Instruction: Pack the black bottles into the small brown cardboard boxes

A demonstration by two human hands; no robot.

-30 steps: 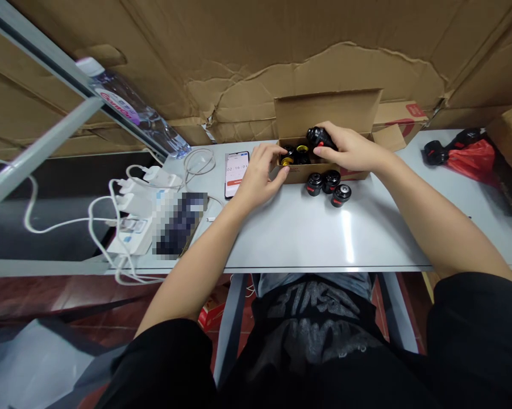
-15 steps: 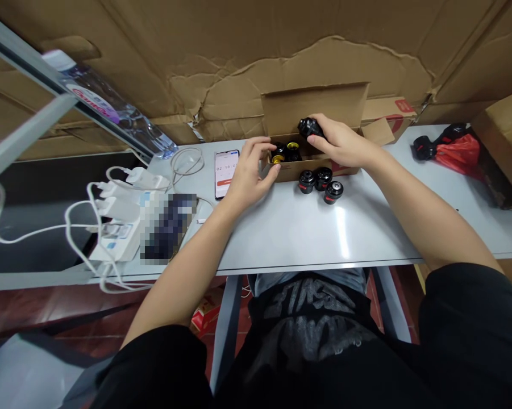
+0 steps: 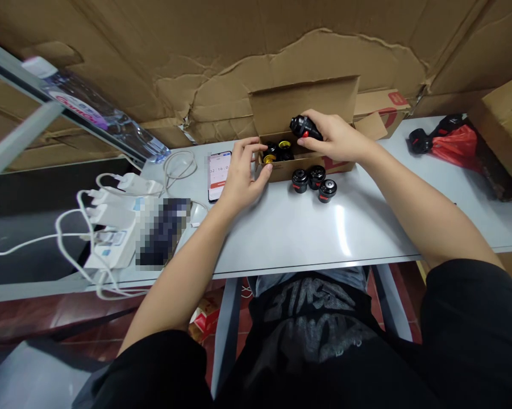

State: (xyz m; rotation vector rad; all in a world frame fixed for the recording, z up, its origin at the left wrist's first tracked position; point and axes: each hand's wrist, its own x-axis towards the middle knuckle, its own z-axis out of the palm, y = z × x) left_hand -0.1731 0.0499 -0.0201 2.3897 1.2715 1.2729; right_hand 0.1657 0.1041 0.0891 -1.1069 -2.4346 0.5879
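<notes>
A small open cardboard box (image 3: 309, 167) has its lid raised at the back. Black parts with yellow rings (image 3: 284, 145) sit in its left end. Over the box, my right hand (image 3: 326, 135) grips a black cylindrical part (image 3: 306, 128) with a red mark, tilted with its narrow end to the left. My left hand (image 3: 248, 173) is at the box's left end, thumb and fingers apart, with nothing held. In front of the box, three black caps with red marks (image 3: 327, 191) stand on the grey table (image 3: 281, 238).
A phone showing a timer (image 3: 218, 177) lies left of the box. Farther left are a blurred-out device (image 3: 164, 233), a white power strip with cables (image 3: 117, 244) and a water bottle (image 3: 106, 113). At right, a red plastic bag (image 3: 458, 149) with black parts lies beside a carton (image 3: 505, 136).
The view has shifted slightly. The black part in my right hand shows more of its body and its red mark now. My left hand stays at the box's left end.
</notes>
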